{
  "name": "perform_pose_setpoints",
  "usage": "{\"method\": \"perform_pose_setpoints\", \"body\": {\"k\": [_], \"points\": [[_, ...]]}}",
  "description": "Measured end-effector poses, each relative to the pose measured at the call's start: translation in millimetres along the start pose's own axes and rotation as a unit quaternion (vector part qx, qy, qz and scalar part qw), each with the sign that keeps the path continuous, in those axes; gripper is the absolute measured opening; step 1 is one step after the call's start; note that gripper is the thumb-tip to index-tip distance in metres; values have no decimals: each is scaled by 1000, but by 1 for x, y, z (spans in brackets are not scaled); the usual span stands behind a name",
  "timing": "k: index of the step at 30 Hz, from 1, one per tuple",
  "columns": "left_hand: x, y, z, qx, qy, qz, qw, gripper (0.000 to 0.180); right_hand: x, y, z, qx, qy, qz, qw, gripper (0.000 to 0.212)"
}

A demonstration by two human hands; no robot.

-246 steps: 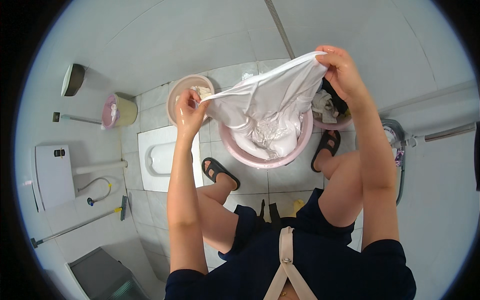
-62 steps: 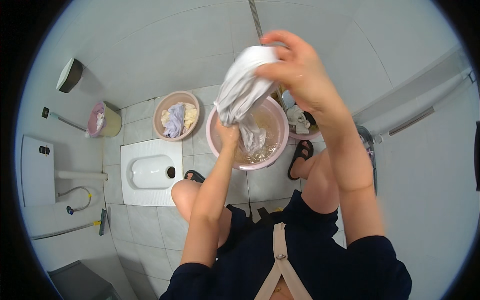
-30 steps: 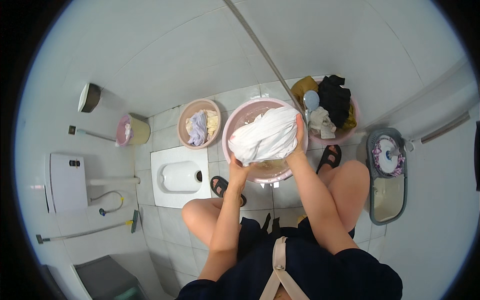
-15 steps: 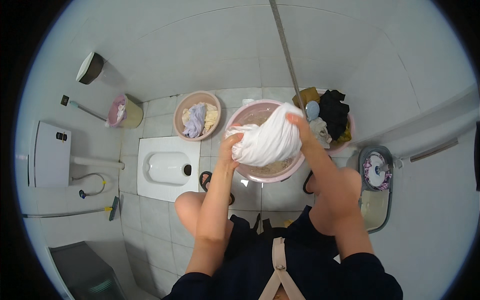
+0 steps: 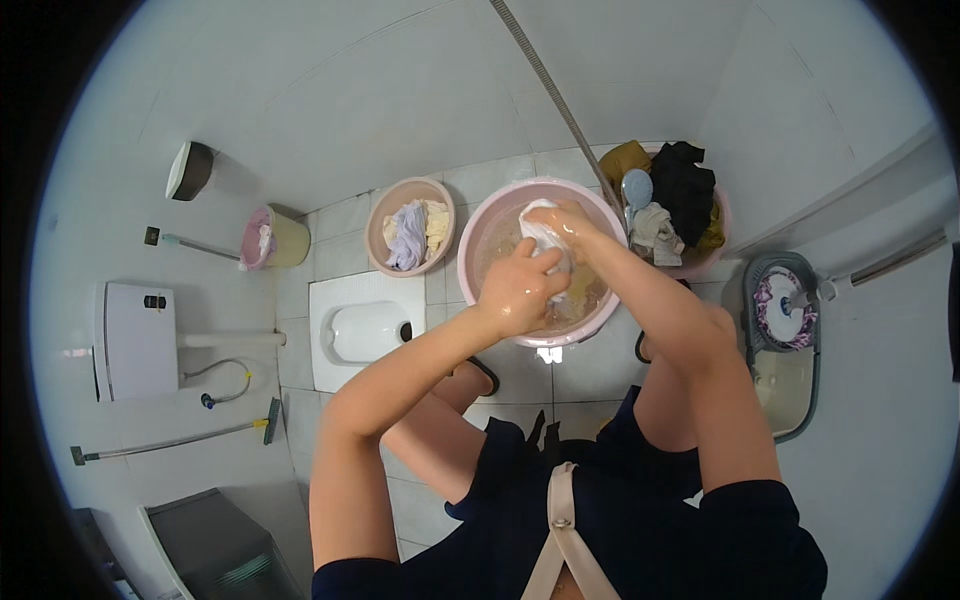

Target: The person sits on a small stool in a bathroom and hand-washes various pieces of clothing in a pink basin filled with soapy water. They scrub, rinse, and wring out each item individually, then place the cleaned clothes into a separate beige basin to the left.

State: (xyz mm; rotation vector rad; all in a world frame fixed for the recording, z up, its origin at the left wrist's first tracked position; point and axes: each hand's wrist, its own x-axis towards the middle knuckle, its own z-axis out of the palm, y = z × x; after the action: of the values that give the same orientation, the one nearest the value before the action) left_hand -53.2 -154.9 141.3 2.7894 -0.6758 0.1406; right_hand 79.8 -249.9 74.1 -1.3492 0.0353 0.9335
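Over the pink basin [image 5: 468, 245] of murky water on the floor, both my hands are wrapped round a bunched white cloth [image 5: 543, 232]. My left hand [image 5: 520, 290] grips its near side with curled, wet fingers. On the far right of the bundle is my right hand [image 5: 572, 224], also closed on it. Much of the cloth is hidden behind the hands, and I cannot tell whether its lower part touches the water. What kind of garment it is does not show.
A smaller basin [image 5: 374, 228] with lilac and cream clothes stands to the left, beyond the squat toilet [image 5: 362, 335]. At right, a showerhead [image 5: 636, 188] rests by a basin of dark clothes [image 5: 682, 195]. A mop bucket [image 5: 817, 375] stands near the right wall.
The white cloth went from spread wide between my hands to a small bundle, lower toward the basin. My hands came together, the left moving inward. The whole view shifted slightly.
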Motion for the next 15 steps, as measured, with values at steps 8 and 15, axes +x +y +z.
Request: {"method": "perform_pose_setpoints", "body": {"k": [8,15], "points": [[0,-10,-23,88,74,180,977,23,-22,-10,-28,171,-258,-19,951,59],[-19,-13,-2,39,140,129,981,39,-25,-9,-14,21,-56,-132,989,55]]}}
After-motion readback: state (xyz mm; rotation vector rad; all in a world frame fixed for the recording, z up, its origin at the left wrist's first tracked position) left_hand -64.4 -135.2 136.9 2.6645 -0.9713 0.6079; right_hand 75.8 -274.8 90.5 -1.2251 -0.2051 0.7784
